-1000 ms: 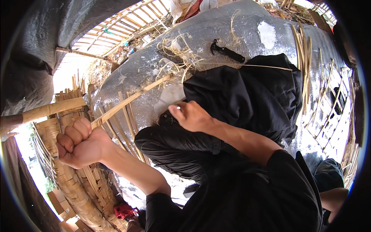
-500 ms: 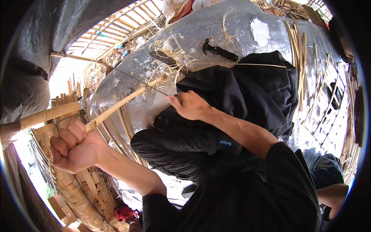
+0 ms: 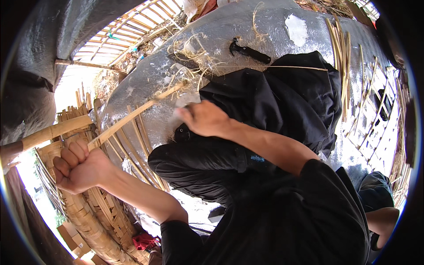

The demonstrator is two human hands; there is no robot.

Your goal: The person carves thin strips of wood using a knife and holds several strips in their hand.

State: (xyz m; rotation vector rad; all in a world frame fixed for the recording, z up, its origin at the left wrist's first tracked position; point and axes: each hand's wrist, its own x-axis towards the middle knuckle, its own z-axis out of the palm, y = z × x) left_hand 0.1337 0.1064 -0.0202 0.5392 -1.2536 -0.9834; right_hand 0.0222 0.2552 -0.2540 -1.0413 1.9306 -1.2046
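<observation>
My left hand [image 3: 79, 165] is closed in a fist round the lower end of a long pale bamboo strip [image 3: 132, 115]. The strip slants up and away to the right, its far end by curled shavings [image 3: 194, 62]. My right hand [image 3: 206, 119] is closed on the dark handle of a knife [image 3: 191, 105], just right of the strip. The knife's thin blade is smeared by motion and hardly shows. Black cloth [image 3: 269, 92] covers my lap, with my bent knee [image 3: 185, 163] below the right hand.
A black curved-head tool [image 3: 249, 52] lies on the grey sheet [image 3: 229, 33] beyond the cloth. Thin bamboo strips [image 3: 339, 62] lie at the right, near an open lattice [image 3: 366, 119]. Woven bamboo [image 3: 84, 221] stands at the left. Another person's arm [image 3: 383, 221] shows at lower right.
My right hand has moved slightly left and the knife blade, sharp before across the strip, is now blurred. My left hand has shifted a little left and up, still gripping the strip.
</observation>
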